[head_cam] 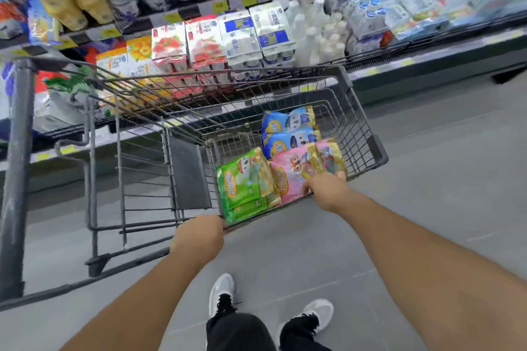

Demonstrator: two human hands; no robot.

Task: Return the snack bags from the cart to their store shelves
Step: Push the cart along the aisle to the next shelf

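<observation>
Your right hand (328, 189) curls over the cart (379, 155) rim touching the pink snack bag (299, 171), nearer than your left hand (199, 234), which grips the rim.

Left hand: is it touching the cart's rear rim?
Touching. The head view shows the left hand with fingers curled over the cart's rear rim, no gap between them.

Gripping the near rim of the wire cart (368, 134) with the left hand (199, 232), fingers curling over the bar. Reaching in with the right hand (328, 189), fingertips touching the pink snack bag (296, 172). Green bags (242, 185) lying just left of those fingers, blue bags (288, 129) beyond them. Chilled shelves (256, 37) standing past the cart.
</observation>
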